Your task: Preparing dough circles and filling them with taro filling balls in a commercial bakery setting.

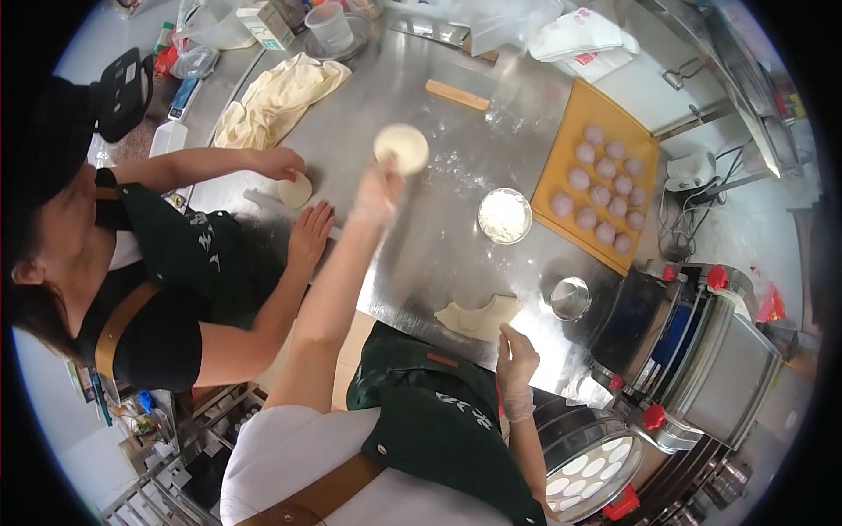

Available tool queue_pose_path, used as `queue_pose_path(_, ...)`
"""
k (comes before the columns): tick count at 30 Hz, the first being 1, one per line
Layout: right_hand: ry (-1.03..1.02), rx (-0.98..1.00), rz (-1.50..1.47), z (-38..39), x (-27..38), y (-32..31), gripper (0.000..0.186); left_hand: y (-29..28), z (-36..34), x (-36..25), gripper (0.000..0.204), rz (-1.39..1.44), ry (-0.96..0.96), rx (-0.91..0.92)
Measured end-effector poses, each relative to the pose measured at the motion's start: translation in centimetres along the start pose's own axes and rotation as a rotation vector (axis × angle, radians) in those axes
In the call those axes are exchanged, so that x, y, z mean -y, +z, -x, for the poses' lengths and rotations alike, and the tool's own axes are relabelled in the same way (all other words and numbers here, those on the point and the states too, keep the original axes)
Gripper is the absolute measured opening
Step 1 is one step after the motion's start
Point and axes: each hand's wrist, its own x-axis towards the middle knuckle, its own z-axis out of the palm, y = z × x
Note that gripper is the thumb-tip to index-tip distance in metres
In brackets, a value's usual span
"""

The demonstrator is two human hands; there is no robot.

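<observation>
My left hand [377,191], in a clear glove and slightly blurred, reaches out over the steel table and grips the near edge of a round, pale dough disc [403,146]. My right hand [519,358], also gloved, is at the table's near edge. Its fingers are loosely bent and a little apart, the tips beside a leftover sheet of dough [484,317] with curved cut-outs. A round metal cutter [570,299] rests to the right of that sheet. Beyond the sheet stands a bowl of white flour [504,216].
At left a co-worker's hands [303,219] handle another dough disc [295,190]. A yellow board [545,230] with several purple balls lies at right. Farther back are a wooden stick [457,95] and a cream cloth [285,98]. A dough-rolling machine [675,351] and a pot of white discs [589,473] stand at lower right.
</observation>
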Motion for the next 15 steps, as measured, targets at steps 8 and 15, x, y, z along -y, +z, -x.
queue_pose_path(8,0.481,-0.163,-0.067,3.3,-5.4,2.3,0.024,-0.9,0.8,2.4,0.052,-0.309,-0.337,-0.093)
queue_pose_path(15,0.334,0.031,-0.040,-0.8,-6.9,2.8,0.060,-4.2,15.9,5.3,0.039,-0.370,-0.785,0.059)
